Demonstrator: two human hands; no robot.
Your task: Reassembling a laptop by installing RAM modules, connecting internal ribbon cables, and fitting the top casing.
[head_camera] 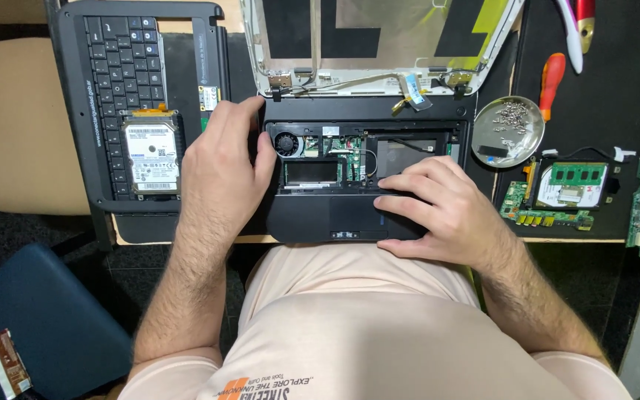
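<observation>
Both hands rest spread on the opened laptop base (364,159) at the near table edge: left hand (220,167) on its left side, right hand (438,204) flat on the palm rest.

An electronics repair workshop: a desk (187,235) crowded with an opened laptop (364,178), a removed keyboard (124,74), a hard drive (152,153), loose circuit boards (550,207), a dish of screws (509,132) and a screwdriver (551,83).
</observation>
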